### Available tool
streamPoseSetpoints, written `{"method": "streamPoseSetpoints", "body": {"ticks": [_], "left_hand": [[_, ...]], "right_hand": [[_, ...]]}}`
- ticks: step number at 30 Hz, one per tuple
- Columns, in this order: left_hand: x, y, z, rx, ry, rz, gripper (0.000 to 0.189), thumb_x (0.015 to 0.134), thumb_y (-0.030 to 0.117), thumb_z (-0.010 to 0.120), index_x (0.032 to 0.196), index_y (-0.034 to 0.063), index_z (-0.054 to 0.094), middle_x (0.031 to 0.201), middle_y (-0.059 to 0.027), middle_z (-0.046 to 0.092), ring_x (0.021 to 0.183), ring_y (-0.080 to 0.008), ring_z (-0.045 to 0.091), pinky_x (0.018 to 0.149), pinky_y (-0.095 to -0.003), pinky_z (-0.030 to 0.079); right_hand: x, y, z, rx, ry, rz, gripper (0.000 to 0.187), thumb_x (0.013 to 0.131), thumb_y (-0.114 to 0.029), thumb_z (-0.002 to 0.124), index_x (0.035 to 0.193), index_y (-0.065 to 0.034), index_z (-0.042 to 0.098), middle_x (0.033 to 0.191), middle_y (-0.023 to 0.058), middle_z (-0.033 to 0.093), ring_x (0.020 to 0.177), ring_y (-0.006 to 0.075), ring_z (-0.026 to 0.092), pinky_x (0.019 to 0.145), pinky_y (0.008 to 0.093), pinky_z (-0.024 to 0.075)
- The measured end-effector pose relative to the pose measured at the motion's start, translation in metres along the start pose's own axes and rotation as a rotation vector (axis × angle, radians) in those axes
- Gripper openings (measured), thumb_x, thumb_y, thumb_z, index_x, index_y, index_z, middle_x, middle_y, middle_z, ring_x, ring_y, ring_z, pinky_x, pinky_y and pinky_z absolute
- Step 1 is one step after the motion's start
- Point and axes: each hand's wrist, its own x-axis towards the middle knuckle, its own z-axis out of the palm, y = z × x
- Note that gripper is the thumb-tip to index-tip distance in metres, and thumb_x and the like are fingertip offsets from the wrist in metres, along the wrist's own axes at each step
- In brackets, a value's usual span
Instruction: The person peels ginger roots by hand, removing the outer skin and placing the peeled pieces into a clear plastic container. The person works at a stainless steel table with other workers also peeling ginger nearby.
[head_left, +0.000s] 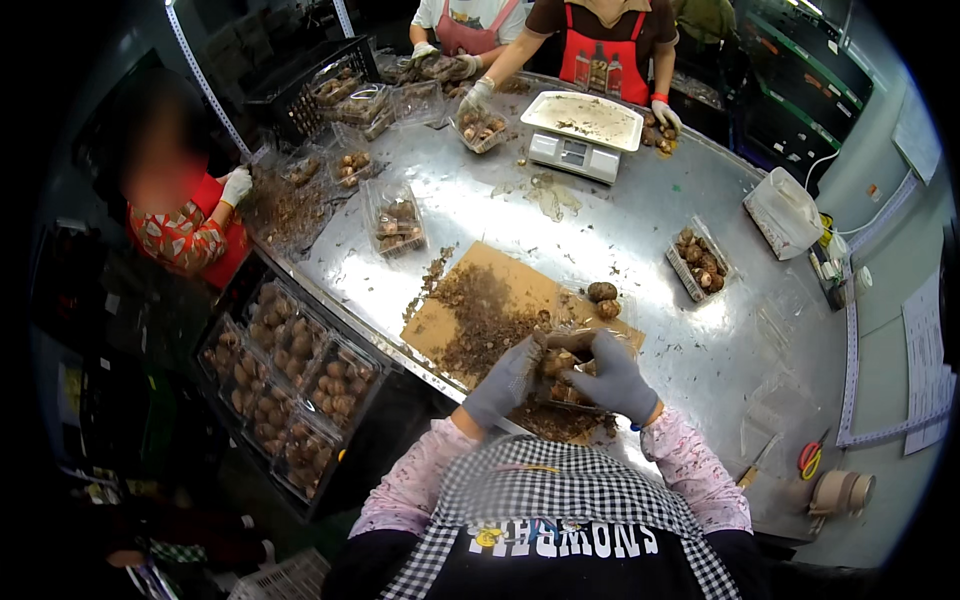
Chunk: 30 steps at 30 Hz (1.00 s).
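Brown round corms that look like taro (559, 364) lie in a clear plastic box (574, 407) right in front of me. My left hand (504, 386), in a grey glove, has its fingertips at the left side of these corms. From the right, my right hand (621, 381), gloved alike, curves around them with its thumb across the front. A dark brown piece (570, 342) spans the gap between my fingers; whether either hand grips it or the box is hidden. Just beyond, two loose corms (604, 298) rest by clear plastic. Below lies a cardboard sheet (480, 262) strewn with brown scraps.
Filled boxes stand on the metal table at left (395, 225) and right (699, 262). A white scale (581, 135) sits farther back. Scissors (810, 459), a knife (757, 463) and a tape roll (844, 491) lie right. A crate (292, 390) holds packed boxes. Co-workers handle corms opposite.
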Motion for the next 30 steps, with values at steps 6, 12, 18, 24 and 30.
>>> {"method": "streamPoseSetpoints", "body": {"ticks": [6, 12, 18, 24, 30], "left_hand": [[-0.003, 0.015, 0.033, 0.037, 0.257, 0.046, 0.041, 0.103, 0.042, 0.041, 0.106, 0.0072, 0.062, 0.072, 0.0002, 0.058, 0.058, -0.0109, 0.056, 0.045, -0.0258, 0.043], [0.000, -0.018, 0.008, 1.590, 0.616, 0.964, 0.035, 0.097, 0.020, 0.049, 0.124, -0.0017, 0.054, 0.074, -0.0148, 0.060, 0.054, -0.0227, 0.057, 0.047, -0.0361, 0.045], [-0.022, 0.039, 0.018, 1.546, 0.373, 1.011, 0.051, 0.095, 0.029, 0.054, 0.140, 0.0064, 0.045, 0.062, -0.0100, 0.059, 0.050, -0.0265, 0.057, 0.047, -0.0383, 0.045], [-0.002, 0.021, -0.031, 0.945, 0.397, 0.762, 0.039, 0.100, 0.021, 0.044, 0.133, 0.0010, 0.047, 0.081, -0.0177, 0.061, 0.064, -0.0352, 0.061, 0.063, -0.0418, 0.051], [-0.015, 0.060, -0.014, 1.382, 0.396, 0.708, 0.045, 0.097, 0.024, 0.050, 0.136, 0.0021, 0.045, 0.078, -0.0180, 0.059, 0.060, -0.0350, 0.060, 0.052, -0.0414, 0.048]], "right_hand": [[0.013, -0.016, 0.010, -0.183, -0.119, -0.167, 0.026, 0.087, -0.020, 0.063, 0.106, -0.0022, 0.062, 0.097, 0.0189, 0.064, 0.085, 0.0358, 0.062, 0.073, 0.0392, 0.0516], [0.018, 0.014, 0.071, -0.057, 0.205, 0.017, 0.022, 0.092, -0.019, 0.058, 0.103, -0.0005, 0.061, 0.081, 0.0233, 0.064, 0.070, 0.0382, 0.063, 0.060, 0.0434, 0.0497], [0.018, 0.036, 0.055, 0.144, -0.287, -0.023, 0.032, 0.091, -0.013, 0.059, 0.119, 0.0027, 0.054, 0.106, 0.0138, 0.062, 0.095, 0.0252, 0.061, 0.077, 0.0369, 0.0510], [0.055, 0.014, 0.089, 0.055, -0.008, 0.256, 0.032, 0.100, -0.019, 0.044, 0.117, 0.0062, 0.054, 0.092, 0.0220, 0.064, 0.083, 0.0333, 0.061, 0.073, 0.0393, 0.0506], [0.060, 0.109, 0.115, -0.089, -0.021, 0.046, 0.025, 0.102, -0.025, 0.041, 0.095, -0.0038, 0.052, 0.079, 0.0101, 0.055, 0.060, 0.0206, 0.051, 0.050, 0.0300, 0.0398]]}}
